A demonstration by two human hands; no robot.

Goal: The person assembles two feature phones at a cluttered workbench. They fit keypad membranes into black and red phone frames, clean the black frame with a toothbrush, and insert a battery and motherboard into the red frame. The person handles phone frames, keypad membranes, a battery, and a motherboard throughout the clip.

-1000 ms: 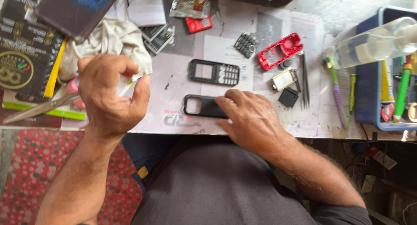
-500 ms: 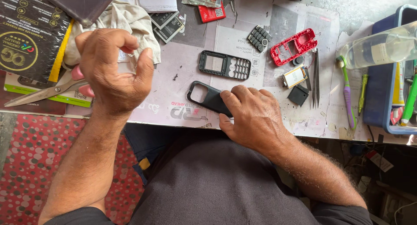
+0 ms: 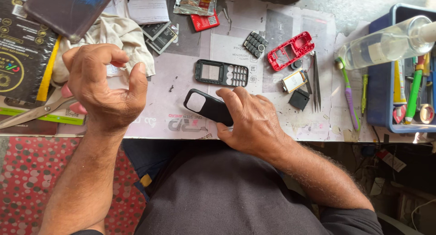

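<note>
My right hand [image 3: 252, 121] presses on a black phone back cover [image 3: 204, 104] that lies flat on the printed work mat [image 3: 181, 58]; fingers and thumb pinch its near end. My left hand [image 3: 106, 90] hovers above the mat's left edge with curled, spread fingers and nothing visible in it. It is over a cream cloth [image 3: 116, 33] and next to pink-handled scissors [image 3: 38, 111]. A black phone front frame [image 3: 221, 73] lies just beyond the cover.
A grey keypad [image 3: 255, 43], a red phone frame [image 3: 290, 50], tweezers [image 3: 315, 80], a small battery [image 3: 294, 80] and a black block [image 3: 299, 99] lie to the right. Further right are a purple brush [image 3: 349, 96], a clear bottle [image 3: 386, 42] and a blue tool tray [image 3: 377, 105].
My left hand, closed around the cloth before, has spread its fingers and let go of it. My right hand stays on the black cover.
</note>
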